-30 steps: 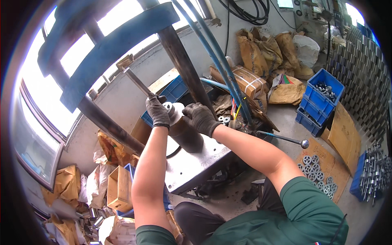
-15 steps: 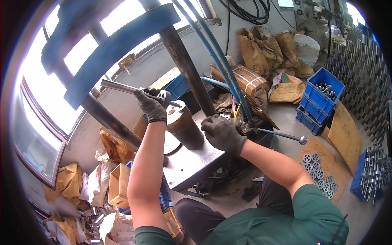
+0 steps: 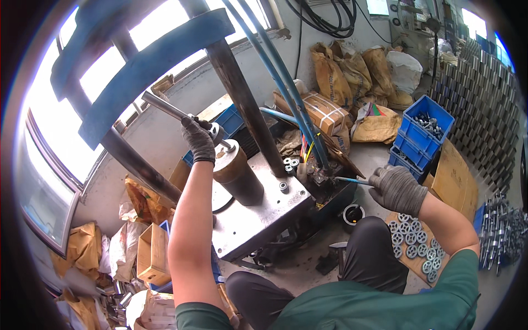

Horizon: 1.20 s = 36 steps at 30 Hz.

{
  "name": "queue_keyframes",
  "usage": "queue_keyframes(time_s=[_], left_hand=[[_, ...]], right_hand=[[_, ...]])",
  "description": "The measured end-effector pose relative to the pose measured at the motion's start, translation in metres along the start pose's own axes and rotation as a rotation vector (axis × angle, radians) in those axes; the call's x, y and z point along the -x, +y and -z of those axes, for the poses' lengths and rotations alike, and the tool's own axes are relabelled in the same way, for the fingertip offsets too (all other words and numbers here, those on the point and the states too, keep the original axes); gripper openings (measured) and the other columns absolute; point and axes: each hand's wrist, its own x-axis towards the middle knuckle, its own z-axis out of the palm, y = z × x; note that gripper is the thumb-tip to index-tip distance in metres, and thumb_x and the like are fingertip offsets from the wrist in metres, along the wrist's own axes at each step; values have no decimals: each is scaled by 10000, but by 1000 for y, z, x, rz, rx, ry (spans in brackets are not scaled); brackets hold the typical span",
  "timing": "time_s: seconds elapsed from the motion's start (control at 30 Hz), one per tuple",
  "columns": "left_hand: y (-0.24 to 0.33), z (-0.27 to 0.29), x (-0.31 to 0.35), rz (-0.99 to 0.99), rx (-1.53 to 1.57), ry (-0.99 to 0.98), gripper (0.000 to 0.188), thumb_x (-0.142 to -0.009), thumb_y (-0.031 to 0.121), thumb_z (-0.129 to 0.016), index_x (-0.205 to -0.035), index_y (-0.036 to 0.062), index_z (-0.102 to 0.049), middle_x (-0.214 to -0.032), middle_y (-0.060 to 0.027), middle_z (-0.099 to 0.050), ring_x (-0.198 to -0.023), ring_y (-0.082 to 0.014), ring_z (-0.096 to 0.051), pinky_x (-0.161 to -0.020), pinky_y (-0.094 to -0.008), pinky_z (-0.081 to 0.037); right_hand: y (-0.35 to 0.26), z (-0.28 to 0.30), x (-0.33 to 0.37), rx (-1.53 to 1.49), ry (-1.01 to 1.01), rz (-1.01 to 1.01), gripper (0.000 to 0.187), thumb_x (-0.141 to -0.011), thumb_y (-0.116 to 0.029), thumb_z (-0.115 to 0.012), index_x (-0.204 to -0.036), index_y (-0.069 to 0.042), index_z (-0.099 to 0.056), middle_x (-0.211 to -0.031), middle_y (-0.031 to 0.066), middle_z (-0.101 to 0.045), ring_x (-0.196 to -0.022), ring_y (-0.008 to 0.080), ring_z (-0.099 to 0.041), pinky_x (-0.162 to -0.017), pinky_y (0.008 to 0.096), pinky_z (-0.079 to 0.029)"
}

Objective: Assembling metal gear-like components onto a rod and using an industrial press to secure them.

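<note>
My gloved left hand [image 3: 198, 141] is closed around a tilted steel shaft [image 3: 165, 105]. A round metal wheel [image 3: 216, 132] sits on the shaft just beside my fingers. The shaft's lower end meets the pale top of an upright, worn cylinder [image 3: 237, 175], which stands on the press's metal table [image 3: 258, 217]. Off to the right, my gloved right hand [image 3: 399, 190] is wrapped over the end of a blue lever [image 3: 352, 180]. That hand hides the lever's ball knob.
A blue press crossbeam [image 3: 159, 69] and dark posts [image 3: 245, 104] frame the table. Small metal rings [image 3: 291, 163] lie at its far corner. Spoked wheels [image 3: 410, 236] cover cardboard at right, near stacked blue crates [image 3: 426, 129]. Brown sacks [image 3: 330, 74] line the back wall.
My right hand has moved right from beside the press post to the lever's end. My left hand still holds the shaft at the cylinder. The view has shifted slightly.
</note>
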Motion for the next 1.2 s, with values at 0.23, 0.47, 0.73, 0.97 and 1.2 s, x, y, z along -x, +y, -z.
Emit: queue_keyframes(time_s=[0.23, 0.47, 0.73, 0.97, 1.2], left_hand=[[-5, 2, -1, -26, -17, -34, 508, -1012, 601, -588, -953, 100, -526, -667, -23, -524, -573, -157, -522, -471, -344, -450], [5, -10, 5, 79, 57, -70, 499, -1018, 601, -576, -961, 108, -527, -660, -24, -506, -514, -156, -474, -425, -333, -444], [-1, -30, -22, 162, -237, -118, 509, -1036, 591, -524, -912, 98, -550, -641, -17, -531, -559, -169, -539, -493, -382, -452], [-4, -40, -27, 182, -330, -201, 474, -1011, 644, -538, -912, 180, -529, -700, 26, -482, -610, -134, -513, -431, -388, -552], [-10, -27, -36, 146, -333, -171, 600, -1057, 638, -447, -965, 61, -580, -679, -37, -567, -582, -165, -598, -560, -350, -554]], right_hand=[[23, 9, -109, -158, 773, 98, 308, -920, -336, -735, -1002, -42, -695, -999, 177, -713, -918, 377, -704, -806, 471, -560], [22, 30, -178, -259, 743, -35, 570, -973, -533, -625, -1242, -39, -717, -1050, 219, -722, -971, 395, -710, -855, 492, -560], [24, 17, -160, -216, 675, -62, 309, -933, -209, -611, -1159, -25, -716, -997, 215, -713, -933, 390, -702, -835, 484, -555], [15, 5, -88, -151, 619, 43, 136, -902, -162, -627, -959, -44, -666, -856, 191, -666, -780, 397, -679, -710, 502, -546], [-6, 1, -33, -153, 339, 89, 86, -868, -100, -659, -893, -31, -616, -810, 181, -627, -745, 401, -661, -671, 492, -536]])
